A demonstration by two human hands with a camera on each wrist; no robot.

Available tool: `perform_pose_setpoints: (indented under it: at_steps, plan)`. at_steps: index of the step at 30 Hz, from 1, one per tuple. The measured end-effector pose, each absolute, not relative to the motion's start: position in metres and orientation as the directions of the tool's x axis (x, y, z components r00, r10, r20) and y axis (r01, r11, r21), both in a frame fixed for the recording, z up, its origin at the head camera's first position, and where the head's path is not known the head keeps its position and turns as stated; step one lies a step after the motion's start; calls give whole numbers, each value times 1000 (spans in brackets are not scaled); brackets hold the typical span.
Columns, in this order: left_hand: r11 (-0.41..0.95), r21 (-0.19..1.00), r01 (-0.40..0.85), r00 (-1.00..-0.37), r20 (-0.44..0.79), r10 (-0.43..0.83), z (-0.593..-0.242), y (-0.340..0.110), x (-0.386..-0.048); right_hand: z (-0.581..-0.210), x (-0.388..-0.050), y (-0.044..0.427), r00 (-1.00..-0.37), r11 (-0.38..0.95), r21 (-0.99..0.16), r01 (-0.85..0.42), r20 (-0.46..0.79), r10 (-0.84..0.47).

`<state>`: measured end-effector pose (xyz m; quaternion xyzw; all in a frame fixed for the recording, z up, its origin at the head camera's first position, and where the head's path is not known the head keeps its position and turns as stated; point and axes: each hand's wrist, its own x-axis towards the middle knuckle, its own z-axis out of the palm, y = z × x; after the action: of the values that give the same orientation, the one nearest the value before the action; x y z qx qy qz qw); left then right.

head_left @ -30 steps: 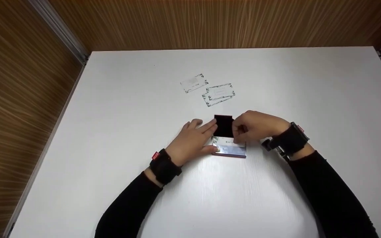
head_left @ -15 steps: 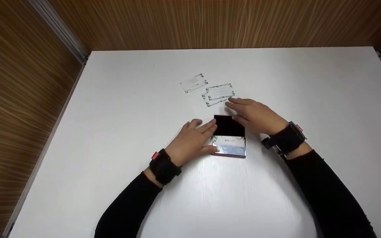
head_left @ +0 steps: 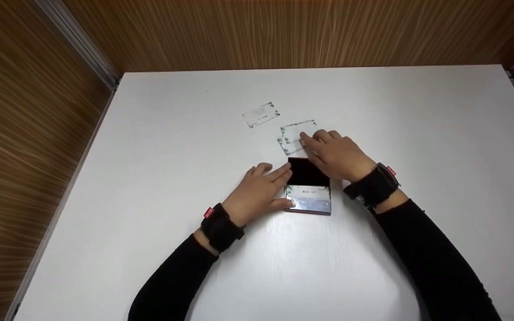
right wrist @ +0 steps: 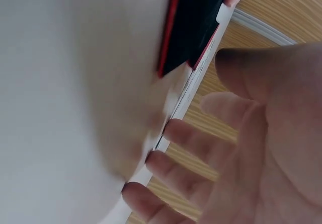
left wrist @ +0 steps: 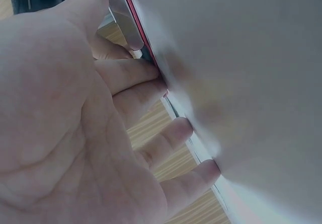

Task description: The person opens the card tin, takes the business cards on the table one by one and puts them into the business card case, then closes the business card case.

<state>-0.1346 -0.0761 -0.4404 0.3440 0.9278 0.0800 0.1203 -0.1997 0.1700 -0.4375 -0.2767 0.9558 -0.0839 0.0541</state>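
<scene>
An opened card case (head_left: pixel 307 173) lies flat in the head view, its black inner lid towards the back. A white business card (head_left: pixel 312 192) with a leafy border shows in its front half. My left hand (head_left: pixel 257 192) steadies the left side, straight fingers at the lid's edge and thumb on the front left corner. Behind the case, my right hand (head_left: pixel 338 155) reaches over the lid, its fingertips on two overlapping cards (head_left: pixel 296 128) that it partly covers. The right wrist view shows the lid's red rim (right wrist: pixel 168 32) and spread fingers (right wrist: pixel 181 178) touching the table.
A single white card (head_left: pixel 260 115) lies farther back on the left of the overlapping pair. The white table (head_left: pixel 159 147) ends at wood-grain panels (head_left: pixel 283 33) at the back and left.
My right hand left the card in the case, opened and reached back onto the overlapping cards. Those cards have shifted slightly towards the case. My left hand stays at the case's side.
</scene>
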Motion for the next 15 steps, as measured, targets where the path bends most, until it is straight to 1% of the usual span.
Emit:
perform_pose_setpoints:
  at_steps: [3,8,11,15]
  plan:
    - [751,233,617,-734,-172,657,-440,-76,-135,-437,-200,173,-856,843,-195,-502,-25,-516]
    - [756,229,613,-738,-177,651,-440,-76,-136,-436,-201,176,-897,875,-240,-421,-35,-441]
    - [757,225,613,-738,-181,651,-440,-76,-136,-436,-202,177,-907,883,-255,-393,-46,-418]
    - [758,210,618,-736,-185,651,-440,-75,-136,-435,-202,179,-915,880,-288,-377,-29,-401]
